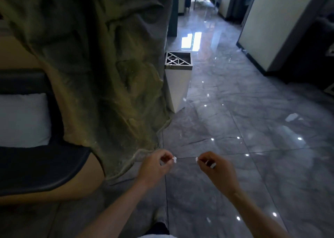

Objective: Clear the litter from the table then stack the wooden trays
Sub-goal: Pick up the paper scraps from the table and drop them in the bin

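Carrying white litter scraps, the left hand [156, 162] and right hand [213, 165] are pinched shut, facing the bin [178, 78] ahead; tray stacking seemingly remains, trays unseen.

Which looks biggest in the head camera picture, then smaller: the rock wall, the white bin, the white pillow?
1. Rock wall, biggest by far.
2. White pillow and white bin look about alike; the pillow is nearer and partly cut off, so no ranking.

Two hands [156, 162] [215, 167] — three white scraps [174, 159] [196, 159] [213, 165] — one white bin [178, 86], one white cushion [23, 120].
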A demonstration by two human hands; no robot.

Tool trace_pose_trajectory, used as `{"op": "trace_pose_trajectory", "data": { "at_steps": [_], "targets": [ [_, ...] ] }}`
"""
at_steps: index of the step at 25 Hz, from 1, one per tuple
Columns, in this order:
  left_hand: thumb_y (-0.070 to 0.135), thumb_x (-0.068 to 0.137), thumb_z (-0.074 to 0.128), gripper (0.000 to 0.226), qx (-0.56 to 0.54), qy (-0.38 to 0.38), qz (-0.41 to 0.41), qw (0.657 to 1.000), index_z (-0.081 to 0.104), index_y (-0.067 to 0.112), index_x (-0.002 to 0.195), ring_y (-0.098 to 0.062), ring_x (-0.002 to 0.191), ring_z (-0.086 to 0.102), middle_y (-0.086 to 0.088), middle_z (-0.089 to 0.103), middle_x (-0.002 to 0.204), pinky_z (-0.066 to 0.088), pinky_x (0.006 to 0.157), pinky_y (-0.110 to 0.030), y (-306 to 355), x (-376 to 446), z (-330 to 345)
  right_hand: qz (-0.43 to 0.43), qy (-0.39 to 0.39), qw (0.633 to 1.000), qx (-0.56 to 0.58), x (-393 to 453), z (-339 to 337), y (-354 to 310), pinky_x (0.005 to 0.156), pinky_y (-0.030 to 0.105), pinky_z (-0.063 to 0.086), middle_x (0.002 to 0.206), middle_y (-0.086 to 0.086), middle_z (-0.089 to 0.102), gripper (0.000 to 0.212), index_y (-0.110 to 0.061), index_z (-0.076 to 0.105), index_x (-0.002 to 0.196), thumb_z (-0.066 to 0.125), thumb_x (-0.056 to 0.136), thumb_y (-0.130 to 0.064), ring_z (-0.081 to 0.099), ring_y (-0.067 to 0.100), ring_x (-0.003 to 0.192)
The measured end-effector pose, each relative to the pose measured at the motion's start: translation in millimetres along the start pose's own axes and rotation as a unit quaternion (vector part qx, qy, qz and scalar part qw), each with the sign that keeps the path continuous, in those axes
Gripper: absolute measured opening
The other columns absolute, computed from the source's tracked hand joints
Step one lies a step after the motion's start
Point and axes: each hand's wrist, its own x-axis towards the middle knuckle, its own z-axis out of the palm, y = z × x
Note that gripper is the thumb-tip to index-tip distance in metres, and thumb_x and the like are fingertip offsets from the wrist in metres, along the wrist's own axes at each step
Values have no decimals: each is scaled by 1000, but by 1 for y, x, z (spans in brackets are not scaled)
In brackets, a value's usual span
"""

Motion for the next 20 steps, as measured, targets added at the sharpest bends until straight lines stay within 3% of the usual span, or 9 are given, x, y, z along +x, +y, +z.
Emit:
{"op": "trace_pose_trajectory", "data": {
  "at_steps": [5,9,11,17,20],
  "targets": [
    [35,80,70,9,-1,-25,-2,1000,64,31,75,4,72,60,18,65,73,41,60,-5,-26,83,-5,18,2,1000,-16,70,19,3,56,14,46,70,-21,66,8,-36,64,79,72,79,-38,63,3,67],
    [31,79,72,10,-5,-48,7,999,64,33,74,5,68,59,23,65,73,40,60,-5,-40,153,1,25,26,999,-17,121,22,14,57,9,45,71,-22,65,7,-35,65,80,72,81,-35,62,2,67],
    [30,79,74,14,-3,-41,11,999,63,34,71,7,65,58,27,65,73,39,58,-5,-41,183,9,26,36,999,-18,144,22,23,57,15,49,72,-21,66,6,-33,66,80,72,80,-33,63,3,66],
    [33,79,72,11,9,-49,12,999,67,23,76,6,67,58,16,66,71,42,59,-8,-41,280,47,37,45,998,-15,232,5,75,55,9,43,68,-22,65,11,-34,65,79,75,78,-30,62,2,63],
    [33,79,72,11,3,-49,-6,999,67,24,77,2,68,59,12,68,75,47,62,-17,-30,333,77,34,40,999,-8,286,-17,110,55,7,42,68,-21,65,12,-33,65,77,76,78,-28,62,3,64]
  ]
}}
